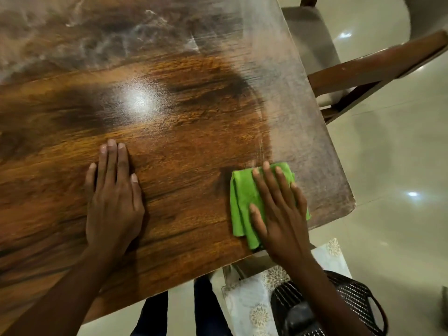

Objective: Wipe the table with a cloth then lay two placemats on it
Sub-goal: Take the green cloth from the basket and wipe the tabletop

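A folded green cloth [242, 202] lies on the brown wooden table [169, 117] near its front right corner. My right hand [281, 212] presses flat on the cloth with straight, spread fingers. To the left, my left hand [114, 197] rests flat on the bare wood, fingers straight. The table's right strip and far part look dusty and grey, while the middle looks dark and glossy. White placemats with a gold floral print [252, 309] lie below the table's front edge, beside my right forearm.
A wooden chair with a grey seat [312, 44] stands at the table's right end. A black mesh basket [351, 304] sits low at the right, partly over the placemats. Glossy pale floor tiles [392, 166] surround the table. My legs show under the front edge.
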Demonstrator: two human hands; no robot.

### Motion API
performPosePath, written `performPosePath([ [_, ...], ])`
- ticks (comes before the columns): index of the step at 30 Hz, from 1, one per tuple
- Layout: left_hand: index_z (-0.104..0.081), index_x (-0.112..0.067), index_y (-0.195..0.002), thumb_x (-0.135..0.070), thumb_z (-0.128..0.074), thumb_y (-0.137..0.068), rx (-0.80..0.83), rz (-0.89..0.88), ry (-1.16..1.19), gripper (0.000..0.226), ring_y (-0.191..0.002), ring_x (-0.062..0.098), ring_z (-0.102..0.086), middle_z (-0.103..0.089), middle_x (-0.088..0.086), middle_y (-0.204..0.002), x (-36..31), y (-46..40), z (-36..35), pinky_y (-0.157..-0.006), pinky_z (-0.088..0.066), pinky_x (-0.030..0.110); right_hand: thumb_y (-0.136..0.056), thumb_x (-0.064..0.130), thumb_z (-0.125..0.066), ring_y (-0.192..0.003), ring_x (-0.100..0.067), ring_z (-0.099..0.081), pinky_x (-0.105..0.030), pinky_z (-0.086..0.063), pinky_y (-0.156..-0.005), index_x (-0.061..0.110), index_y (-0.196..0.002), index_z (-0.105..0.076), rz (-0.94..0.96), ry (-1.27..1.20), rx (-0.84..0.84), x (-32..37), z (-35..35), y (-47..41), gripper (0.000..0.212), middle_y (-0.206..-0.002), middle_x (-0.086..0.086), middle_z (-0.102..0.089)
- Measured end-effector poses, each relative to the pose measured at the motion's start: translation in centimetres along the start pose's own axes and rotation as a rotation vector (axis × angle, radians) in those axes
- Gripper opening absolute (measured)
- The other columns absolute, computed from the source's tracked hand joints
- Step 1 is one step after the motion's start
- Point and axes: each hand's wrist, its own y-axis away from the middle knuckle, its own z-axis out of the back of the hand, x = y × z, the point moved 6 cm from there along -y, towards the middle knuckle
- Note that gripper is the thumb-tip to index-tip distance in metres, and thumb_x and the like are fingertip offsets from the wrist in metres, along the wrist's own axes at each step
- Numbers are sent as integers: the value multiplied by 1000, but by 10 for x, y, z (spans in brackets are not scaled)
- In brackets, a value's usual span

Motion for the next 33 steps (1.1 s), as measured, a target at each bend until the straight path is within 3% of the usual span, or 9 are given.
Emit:
performPosePath([
  [4,-14,-6,-171,-27,-23,-112,-9,-4,-13,63,-169,22,-6,-9,12,-181,-2,1,1,-136,-10,48,-109,52,-33,-165,-14,1,-50,-15,-130,30,-170,-11,5,-14,-62,-7,4,-87,68,-178,6,-2],
  [10,-16,-7,-171,-28,-22,-112,-21,-7,-10,63,-168,23,-7,-11,12,-180,-2,1,0,-135,-11,48,-109,54,-27,-164,-18,-9,-49,-14,-129,29,-169,-20,72,-10,-44,16,10,-215,65,-177,3,-16],
  [15,-20,-6,-170,-27,-24,-111,-37,-15,-10,63,-168,25,-11,-15,14,-180,-1,0,0,-134,-13,49,-111,52,-27,-165,-20,0,-51,-13,-130,27,-170,-11,45,-22,-45,40,-5,-117,66,-178,1,-2],
  [19,-21,-8,-170,-27,-26,-111,-47,-5,3,63,-168,24,-12,-17,13,-180,0,0,-1,-133,-15,50,-111,52,-33,-165,-20,6,-51,-14,-131,27,-170,-5,225,-22,94,86,-17,-4,70,-178,2,6],
  [22,-17,-10,-172,-29,-24,-112,-31,-10,18,63,-168,22,-8,-13,10,-180,2,0,-3,-134,-14,52,-111,50,-35,-165,-15,2,-49,-18,-130,30,-170,-9,271,-24,112,57,-12,23,67,-178,6,1],
  [28,-9,-14,-173,-32,-20,-112,-27,-2,9,64,-168,17,0,-5,6,-182,5,-1,-10,-136,-10,52,-112,46,-20,-164,-21,-10,-59,-25,-125,22,-168,-25,1,25,-15,-98,17,9,61,-177,0,-15],
  [33,-7,-8,-172,-30,-17,-112,-35,-45,-23,65,-169,24,-2,-2,11,-181,-1,0,-6,-134,-15,58,-112,45,-26,-165,-16,0,-55,-22,-128,27,-170,-13,-283,-62,-75,-136,25,-11,62,-178,3,-6],
])
